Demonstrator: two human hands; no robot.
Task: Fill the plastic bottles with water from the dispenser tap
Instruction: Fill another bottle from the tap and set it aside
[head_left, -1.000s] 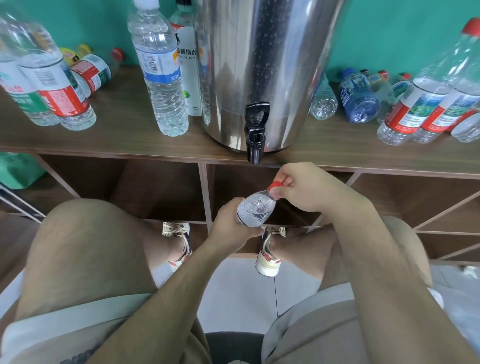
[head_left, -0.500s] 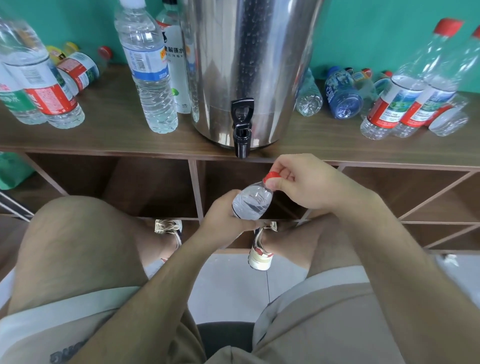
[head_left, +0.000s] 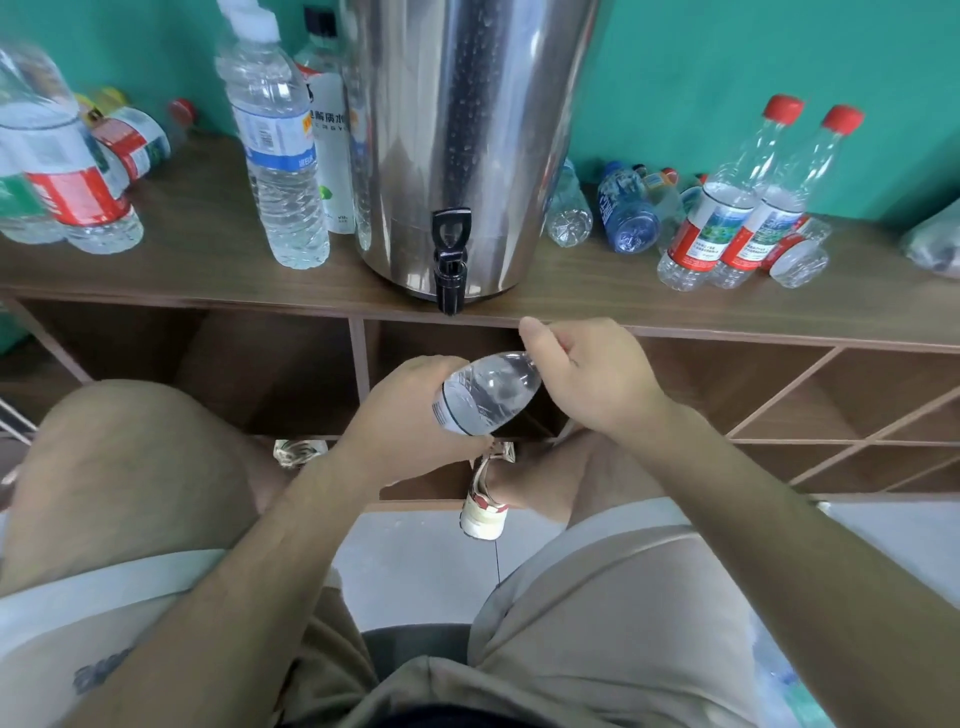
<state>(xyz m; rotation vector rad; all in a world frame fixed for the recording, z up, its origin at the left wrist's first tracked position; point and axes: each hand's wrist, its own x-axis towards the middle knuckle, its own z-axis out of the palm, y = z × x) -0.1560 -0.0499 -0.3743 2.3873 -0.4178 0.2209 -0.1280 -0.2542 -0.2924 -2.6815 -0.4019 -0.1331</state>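
1. Behind, a green wall is seen; the steel dispenser is carried by a wooden shelf, with its black tap at the front edge.
2. A plastic bottle is held tilted below the tap, apart from it; its body is gripped by the left hand.
3. Its neck is enclosed by the curled right hand; the cap is hidden.

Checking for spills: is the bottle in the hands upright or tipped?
Tipped. The bottle leans, neck toward the right hand, which hides its top; the left hand grips its body.
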